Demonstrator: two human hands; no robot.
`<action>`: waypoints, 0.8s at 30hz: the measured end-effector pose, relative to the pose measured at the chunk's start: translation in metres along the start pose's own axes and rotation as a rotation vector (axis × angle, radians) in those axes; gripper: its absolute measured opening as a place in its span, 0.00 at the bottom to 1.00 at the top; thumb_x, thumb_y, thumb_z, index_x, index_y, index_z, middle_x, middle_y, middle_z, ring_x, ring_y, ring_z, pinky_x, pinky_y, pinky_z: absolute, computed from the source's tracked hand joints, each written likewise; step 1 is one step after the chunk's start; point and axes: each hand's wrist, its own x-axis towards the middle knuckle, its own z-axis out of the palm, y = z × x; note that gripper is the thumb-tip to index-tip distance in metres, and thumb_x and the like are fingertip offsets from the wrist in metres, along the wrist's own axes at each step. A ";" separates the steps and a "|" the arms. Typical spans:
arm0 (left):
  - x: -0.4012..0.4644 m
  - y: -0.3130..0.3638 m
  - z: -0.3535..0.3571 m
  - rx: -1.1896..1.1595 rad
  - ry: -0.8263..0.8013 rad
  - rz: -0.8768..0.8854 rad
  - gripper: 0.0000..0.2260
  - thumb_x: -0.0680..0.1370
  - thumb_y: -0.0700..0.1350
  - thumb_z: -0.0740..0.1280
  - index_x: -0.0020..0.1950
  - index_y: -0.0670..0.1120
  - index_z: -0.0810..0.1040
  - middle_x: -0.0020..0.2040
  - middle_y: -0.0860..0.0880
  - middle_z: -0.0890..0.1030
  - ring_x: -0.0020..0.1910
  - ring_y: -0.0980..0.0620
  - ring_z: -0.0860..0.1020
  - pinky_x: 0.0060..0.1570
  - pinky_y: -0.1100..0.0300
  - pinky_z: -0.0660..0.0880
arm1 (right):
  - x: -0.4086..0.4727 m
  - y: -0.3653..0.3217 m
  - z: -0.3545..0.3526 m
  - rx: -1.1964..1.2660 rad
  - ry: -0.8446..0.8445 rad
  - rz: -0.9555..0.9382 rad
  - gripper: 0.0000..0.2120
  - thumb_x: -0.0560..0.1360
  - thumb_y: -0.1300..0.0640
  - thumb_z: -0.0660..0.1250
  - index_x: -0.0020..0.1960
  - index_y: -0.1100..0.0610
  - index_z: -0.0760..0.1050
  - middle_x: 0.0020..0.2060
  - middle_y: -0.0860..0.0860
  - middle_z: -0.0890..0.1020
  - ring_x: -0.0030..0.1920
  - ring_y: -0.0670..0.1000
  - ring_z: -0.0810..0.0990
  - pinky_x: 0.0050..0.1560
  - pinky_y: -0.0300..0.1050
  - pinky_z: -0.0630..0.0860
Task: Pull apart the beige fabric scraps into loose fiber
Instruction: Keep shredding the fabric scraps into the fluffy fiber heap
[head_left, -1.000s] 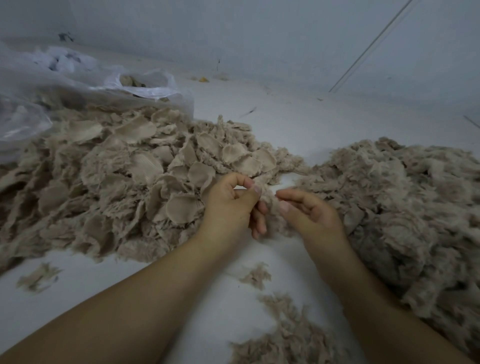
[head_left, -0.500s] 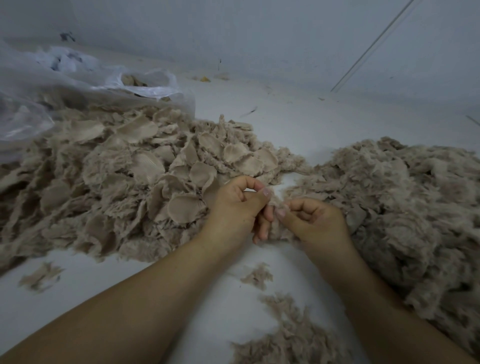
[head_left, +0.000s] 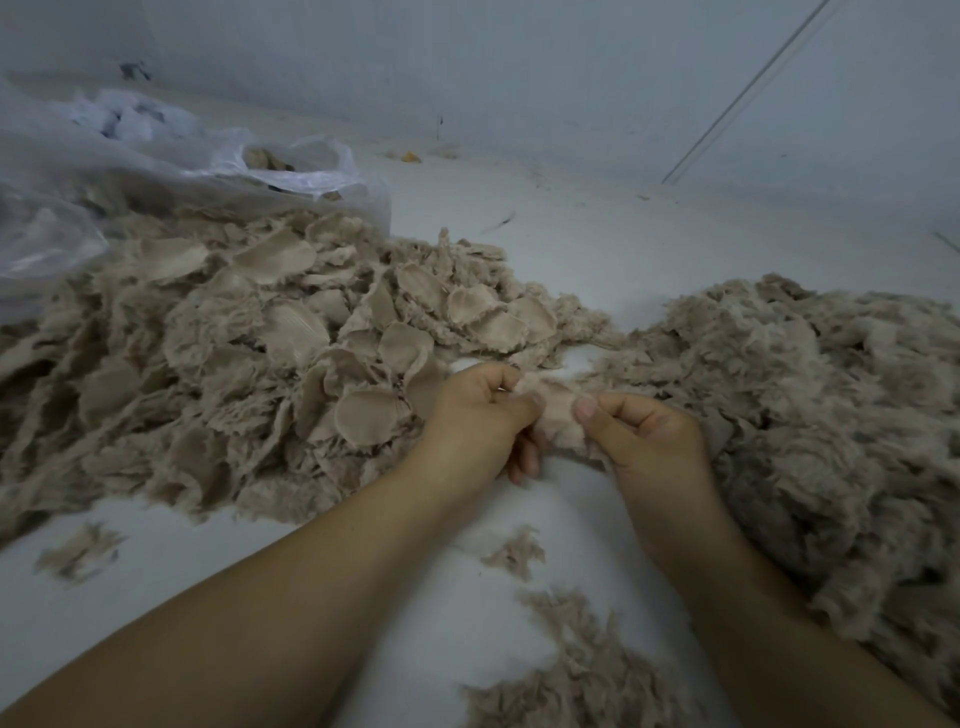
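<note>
One scrap (head_left: 557, 415) between both hands' fingers (head_left: 586, 407).

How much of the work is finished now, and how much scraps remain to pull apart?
Done: a large heap of loose fiber lies on the right. In hand: the left hand and right hand both pinch one scrap between them. Left: a big pile of intact scraps on the left, about as large as the fiber heap, plus whatever the plastic bag behind it holds. Roughly halfway, at a guess.

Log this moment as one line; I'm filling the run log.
left hand: pinches scrap | right hand: pinches scrap | phase: pulling apart
</note>
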 end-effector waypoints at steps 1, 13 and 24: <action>0.001 0.001 -0.002 -0.051 0.010 -0.015 0.07 0.79 0.33 0.63 0.42 0.40 0.72 0.26 0.43 0.76 0.18 0.50 0.71 0.18 0.64 0.66 | 0.000 0.000 0.000 -0.005 0.016 0.011 0.11 0.79 0.64 0.66 0.50 0.73 0.78 0.43 0.70 0.82 0.47 0.71 0.82 0.56 0.70 0.76; 0.004 -0.003 -0.004 -0.085 0.068 -0.011 0.18 0.82 0.47 0.64 0.32 0.47 0.78 0.25 0.42 0.74 0.18 0.49 0.70 0.18 0.63 0.65 | 0.002 0.005 0.000 -0.115 -0.021 -0.055 0.11 0.79 0.64 0.66 0.40 0.67 0.80 0.36 0.67 0.82 0.35 0.63 0.79 0.42 0.60 0.77; 0.003 0.001 -0.007 -0.108 -0.062 -0.035 0.08 0.78 0.39 0.68 0.40 0.39 0.76 0.25 0.44 0.76 0.18 0.51 0.71 0.19 0.64 0.67 | 0.004 0.008 0.001 -0.098 -0.085 -0.043 0.06 0.77 0.64 0.69 0.44 0.67 0.78 0.40 0.67 0.83 0.45 0.65 0.83 0.52 0.62 0.80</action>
